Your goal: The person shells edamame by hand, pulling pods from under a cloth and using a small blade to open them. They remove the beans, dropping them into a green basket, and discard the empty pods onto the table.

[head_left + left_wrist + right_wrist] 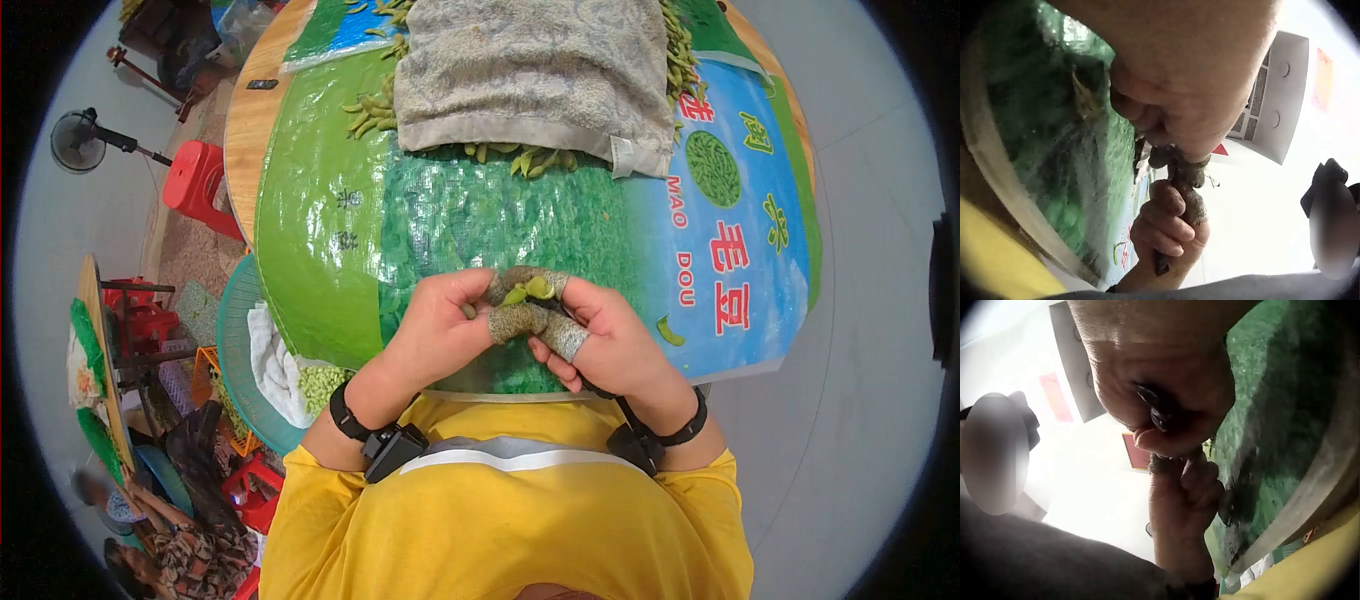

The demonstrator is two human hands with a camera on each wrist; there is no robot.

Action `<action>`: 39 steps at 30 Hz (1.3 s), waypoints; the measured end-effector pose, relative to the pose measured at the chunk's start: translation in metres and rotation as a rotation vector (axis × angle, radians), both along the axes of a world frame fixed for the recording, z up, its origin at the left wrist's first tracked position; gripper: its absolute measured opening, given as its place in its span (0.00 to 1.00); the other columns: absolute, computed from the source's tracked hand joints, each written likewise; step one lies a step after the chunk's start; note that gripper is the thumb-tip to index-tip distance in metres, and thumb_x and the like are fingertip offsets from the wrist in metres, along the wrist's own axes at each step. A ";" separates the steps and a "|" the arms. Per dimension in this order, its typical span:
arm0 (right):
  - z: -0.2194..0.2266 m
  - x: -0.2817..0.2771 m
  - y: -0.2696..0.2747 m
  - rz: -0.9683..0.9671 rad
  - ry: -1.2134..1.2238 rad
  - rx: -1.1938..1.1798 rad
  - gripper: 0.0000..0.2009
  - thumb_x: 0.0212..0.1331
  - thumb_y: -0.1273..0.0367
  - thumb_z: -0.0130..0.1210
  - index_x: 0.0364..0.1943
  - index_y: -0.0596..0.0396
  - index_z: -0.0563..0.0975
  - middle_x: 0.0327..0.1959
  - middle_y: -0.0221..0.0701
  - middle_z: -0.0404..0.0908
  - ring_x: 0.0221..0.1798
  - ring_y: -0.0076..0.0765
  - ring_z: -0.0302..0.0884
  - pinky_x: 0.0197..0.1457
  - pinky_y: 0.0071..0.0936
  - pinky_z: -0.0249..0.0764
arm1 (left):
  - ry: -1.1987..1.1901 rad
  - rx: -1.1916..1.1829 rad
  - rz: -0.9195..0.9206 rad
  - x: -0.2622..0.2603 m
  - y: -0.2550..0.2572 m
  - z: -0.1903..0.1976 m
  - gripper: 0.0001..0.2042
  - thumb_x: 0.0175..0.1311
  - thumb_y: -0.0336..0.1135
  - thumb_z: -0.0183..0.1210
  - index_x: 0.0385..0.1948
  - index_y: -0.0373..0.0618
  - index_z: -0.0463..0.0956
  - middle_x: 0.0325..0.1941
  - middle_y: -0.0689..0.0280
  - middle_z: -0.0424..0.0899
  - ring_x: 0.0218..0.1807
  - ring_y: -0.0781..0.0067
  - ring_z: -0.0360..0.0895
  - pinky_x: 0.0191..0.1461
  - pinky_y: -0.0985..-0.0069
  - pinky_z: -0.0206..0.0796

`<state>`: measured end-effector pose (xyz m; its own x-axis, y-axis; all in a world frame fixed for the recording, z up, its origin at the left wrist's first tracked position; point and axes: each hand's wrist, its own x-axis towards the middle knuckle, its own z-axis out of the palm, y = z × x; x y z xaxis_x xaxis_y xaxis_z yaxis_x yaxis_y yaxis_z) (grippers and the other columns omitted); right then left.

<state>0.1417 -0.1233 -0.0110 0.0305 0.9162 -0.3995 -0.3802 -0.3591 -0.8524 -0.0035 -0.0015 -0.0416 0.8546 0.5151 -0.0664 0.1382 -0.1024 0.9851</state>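
Over the near edge of the green sheet, both hands meet in the head view. A green soybean pod (538,288) shows between their fingertips. My left hand (445,320) pinches it from the left with thumb and forefinger, which wear grey-brown wraps. From the right, my right hand (618,335) has its wrapped thumb and forefinger at the same pod. Its other fingers curl round a dark slim object (1159,406), seen in the palm in the right wrist view; its kind cannot be told. The dark end pokes out below those fingers in the left wrist view.
A patterned towel (535,75) covers a heap of soybean pods (375,112) at the far side. One loose pod (670,331) lies right of the hands on the printed sheet (320,210). At the left stand a teal basket (235,350) with shelled beans and a red stool (195,185).
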 end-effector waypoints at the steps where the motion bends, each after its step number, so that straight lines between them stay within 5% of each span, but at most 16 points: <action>1: 0.004 0.000 -0.001 0.001 0.001 0.000 0.16 0.59 0.75 0.43 0.52 0.51 0.69 0.25 0.24 0.72 0.17 0.16 0.64 0.18 0.16 0.62 | 0.001 0.000 0.001 0.000 0.000 0.003 0.08 0.61 0.35 0.56 0.30 0.40 0.75 0.19 0.73 0.72 0.23 0.86 0.66 0.25 0.82 0.58; 4: 0.010 0.000 -0.003 0.049 -0.139 -0.009 0.17 0.57 0.75 0.43 0.52 0.52 0.69 0.25 0.24 0.73 0.18 0.16 0.67 0.20 0.17 0.66 | -0.002 0.135 -0.016 0.001 0.001 0.012 0.08 0.59 0.35 0.55 0.28 0.38 0.74 0.20 0.63 0.75 0.23 0.74 0.72 0.28 0.75 0.63; 6: 0.006 -0.001 -0.004 0.031 -0.213 0.014 0.18 0.62 0.75 0.44 0.57 0.53 0.67 0.23 0.23 0.73 0.16 0.14 0.66 0.18 0.13 0.64 | 0.095 0.519 -0.052 0.000 0.001 0.011 0.08 0.57 0.35 0.54 0.28 0.38 0.73 0.22 0.52 0.75 0.24 0.57 0.74 0.29 0.70 0.65; 10: 0.003 -0.002 -0.003 0.026 -0.274 -0.012 0.22 0.53 0.76 0.43 0.56 0.53 0.68 0.24 0.26 0.75 0.19 0.18 0.71 0.22 0.18 0.69 | 0.098 0.466 -0.003 0.001 -0.004 0.007 0.08 0.56 0.34 0.53 0.27 0.38 0.72 0.23 0.50 0.74 0.27 0.47 0.73 0.29 0.67 0.66; 16: 0.003 -0.003 0.002 -0.046 -0.490 0.084 0.23 0.49 0.77 0.46 0.54 0.55 0.69 0.28 0.36 0.78 0.25 0.29 0.76 0.30 0.27 0.73 | -0.047 0.025 0.050 0.004 -0.007 0.003 0.10 0.54 0.28 0.50 0.37 0.37 0.73 0.28 0.50 0.76 0.30 0.58 0.76 0.35 0.71 0.67; 18: 0.002 -0.001 0.002 -0.054 -0.516 0.082 0.24 0.47 0.77 0.48 0.54 0.54 0.70 0.31 0.42 0.78 0.29 0.41 0.79 0.34 0.32 0.73 | 0.077 -0.075 -0.043 -0.001 -0.002 0.007 0.14 0.52 0.25 0.49 0.42 0.37 0.73 0.31 0.56 0.78 0.34 0.69 0.76 0.40 0.75 0.67; 19: -0.001 0.000 0.001 -0.052 -0.517 0.081 0.24 0.47 0.77 0.48 0.54 0.54 0.70 0.31 0.42 0.78 0.29 0.41 0.79 0.34 0.32 0.73 | 0.076 -0.076 -0.041 -0.004 0.001 0.012 0.14 0.52 0.25 0.49 0.42 0.37 0.73 0.31 0.56 0.78 0.34 0.69 0.76 0.40 0.75 0.67; 21: -0.008 0.004 -0.002 0.014 -1.006 0.383 0.21 0.55 0.75 0.49 0.56 0.53 0.68 0.26 0.35 0.77 0.24 0.33 0.75 0.28 0.27 0.72 | 0.274 0.120 -0.109 -0.013 0.009 0.023 0.12 0.56 0.26 0.49 0.41 0.37 0.73 0.33 0.63 0.79 0.35 0.74 0.73 0.42 0.74 0.67; 22: -0.004 0.004 -0.004 0.018 -1.006 0.384 0.21 0.55 0.75 0.49 0.56 0.53 0.68 0.26 0.35 0.77 0.24 0.33 0.75 0.28 0.27 0.72 | 0.273 0.118 -0.106 -0.020 0.010 0.021 0.12 0.56 0.26 0.49 0.41 0.37 0.73 0.33 0.63 0.79 0.35 0.74 0.73 0.42 0.74 0.67; 25: 0.006 0.001 -0.009 0.177 -1.277 0.074 0.21 0.52 0.73 0.53 0.53 0.53 0.70 0.29 0.42 0.77 0.32 0.46 0.77 0.35 0.36 0.73 | 0.167 -0.037 0.094 -0.038 0.015 0.015 0.09 0.61 0.30 0.49 0.39 0.38 0.75 0.29 0.68 0.78 0.30 0.77 0.71 0.36 0.78 0.66; 28: -0.001 -0.010 -0.001 0.020 -1.369 0.297 0.18 0.52 0.71 0.55 0.49 0.53 0.72 0.32 0.39 0.76 0.32 0.45 0.77 0.32 0.36 0.74 | 0.109 -0.283 0.387 -0.046 0.019 0.020 0.08 0.64 0.33 0.48 0.36 0.41 0.76 0.21 0.78 0.69 0.21 0.91 0.61 0.23 0.91 0.48; 33: -0.027 -0.056 0.036 0.276 -1.564 0.685 0.10 0.48 0.71 0.52 0.36 0.54 0.72 0.40 0.33 0.71 0.27 0.34 0.74 0.22 0.26 0.73 | -0.034 -0.398 0.504 -0.047 0.019 0.011 0.10 0.65 0.33 0.45 0.38 0.41 0.75 0.19 0.76 0.67 0.18 0.92 0.56 0.19 0.91 0.44; 39: -0.039 -0.025 0.013 0.062 -1.833 0.224 0.11 0.46 0.73 0.51 0.37 0.53 0.71 0.43 0.36 0.72 0.33 0.39 0.75 0.26 0.30 0.74 | -0.290 -0.715 0.392 -0.048 0.019 -0.002 0.10 0.65 0.35 0.46 0.34 0.38 0.72 0.17 0.71 0.67 0.16 0.87 0.55 0.16 0.87 0.43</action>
<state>0.1171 -0.1099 -0.0500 0.2014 0.9577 0.2056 0.9724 -0.1702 -0.1596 -0.0519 0.0170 -0.0431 0.6574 0.6942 -0.2933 -0.2330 0.5574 0.7969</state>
